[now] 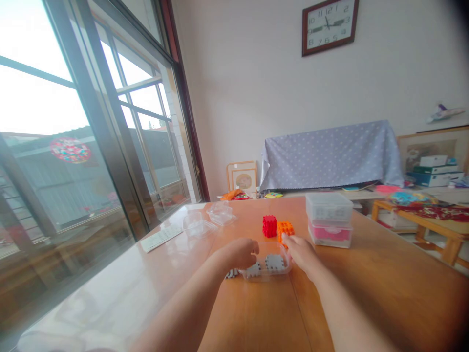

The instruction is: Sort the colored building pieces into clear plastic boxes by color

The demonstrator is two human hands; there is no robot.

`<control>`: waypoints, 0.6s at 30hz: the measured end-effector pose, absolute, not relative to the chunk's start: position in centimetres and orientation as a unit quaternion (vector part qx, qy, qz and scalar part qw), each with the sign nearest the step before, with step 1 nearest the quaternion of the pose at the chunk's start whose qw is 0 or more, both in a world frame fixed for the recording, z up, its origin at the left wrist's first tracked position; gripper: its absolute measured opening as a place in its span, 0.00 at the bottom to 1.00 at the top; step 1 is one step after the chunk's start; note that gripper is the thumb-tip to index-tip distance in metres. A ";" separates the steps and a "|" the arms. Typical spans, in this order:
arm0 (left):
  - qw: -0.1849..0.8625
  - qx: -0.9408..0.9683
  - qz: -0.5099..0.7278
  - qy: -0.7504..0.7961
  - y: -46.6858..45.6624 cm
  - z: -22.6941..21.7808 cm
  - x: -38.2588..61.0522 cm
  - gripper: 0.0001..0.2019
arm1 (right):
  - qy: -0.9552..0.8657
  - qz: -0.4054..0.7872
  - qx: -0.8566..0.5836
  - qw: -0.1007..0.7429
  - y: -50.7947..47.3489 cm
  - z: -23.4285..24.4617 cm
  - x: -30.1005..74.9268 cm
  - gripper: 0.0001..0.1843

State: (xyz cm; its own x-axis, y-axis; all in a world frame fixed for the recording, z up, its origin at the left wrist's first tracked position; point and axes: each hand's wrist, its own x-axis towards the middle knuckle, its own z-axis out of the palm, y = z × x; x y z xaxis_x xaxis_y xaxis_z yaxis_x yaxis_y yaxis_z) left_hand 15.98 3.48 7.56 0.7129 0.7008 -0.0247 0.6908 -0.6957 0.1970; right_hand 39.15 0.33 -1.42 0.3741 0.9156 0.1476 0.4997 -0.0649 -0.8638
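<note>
My left hand [244, 252] hangs over the left side of a clear plastic tub [266, 276], its bent fingers a little apart and nothing visible in them. Inside the tub lie grey notched foam-like pieces [274, 262]. My right hand [299, 250] is by the tub's right side, thumb and fingers closed on an orange cube [285, 228] made of interlocking pieces. Just left of that cube stands a red cube [269, 226] of the same kind. More grey notched pieces [231, 274] lie on the table beside the tub, partly under my left wrist.
On the wooden table [249, 322], two stacked clear boxes [329, 210], the lower with pink contents, stand at right. Clear empty-looking containers [198, 223] and a printed sheet [161, 238] lie at left. Glass windows [88, 176] run along the left side.
</note>
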 end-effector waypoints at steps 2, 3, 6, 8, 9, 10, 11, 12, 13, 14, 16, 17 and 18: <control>0.095 0.922 0.017 0.375 3.0 7.8 16.1 0.15 | -0.524 0.211 -0.688 0.455 0.2 -1.5 39.1 0.28; 0.092 0.925 0.010 0.369 2.8 8.0 16.1 0.14 | -0.529 0.203 -0.687 0.455 0.2 -1.5 39.1 0.26; 0.076 0.935 -0.013 0.345 2.2 8.2 16.2 0.12 | -0.532 0.195 -0.691 0.449 0.0 -1.3 39.0 0.23; 0.068 0.938 -0.015 0.339 2.1 8.1 16.2 0.11 | -0.529 0.198 -0.695 0.445 -0.1 -1.2 38.9 0.22; 0.067 0.938 -0.011 0.340 2.1 8.1 16.2 0.11 | -0.529 0.202 -0.696 0.442 -0.1 -1.2 38.9 0.21; 0.066 0.937 -0.009 0.342 2.1 8.0 16.1 0.11 | -0.529 0.205 -0.696 0.440 -0.1 -1.2 38.9 0.19; 0.066 0.936 -0.009 0.345 2.1 8.1 16.1 0.11 | -0.532 0.209 -0.694 0.437 0.0 -1.3 38.9 0.17; 0.067 0.935 -0.011 0.347 2.0 8.1 16.1 0.11 | -0.535 0.212 -0.692 0.437 0.0 -1.3 38.9 0.16; 0.067 0.934 -0.011 0.350 2.0 8.3 15.9 0.11 | -0.538 0.214 -0.689 0.436 0.0 -1.3 38.9 0.14; 0.068 0.932 -0.008 0.355 2.0 8.5 15.8 0.12 | -0.542 0.215 -0.686 0.435 0.0 -1.4 38.9 0.13; 0.074 0.927 0.014 0.367 2.1 9.2 15.2 0.13 | -0.547 0.214 -0.684 0.433 0.1 -1.5 38.9 0.13; 0.082 0.923 0.029 0.374 2.2 9.6 14.7 0.13 | -0.547 0.212 -0.684 0.432 0.1 -1.5 38.9 0.13; 0.092 0.919 0.042 0.382 2.4 9.9 14.2 0.14 | -0.547 0.211 -0.685 0.432 0.1 -1.5 38.9 0.13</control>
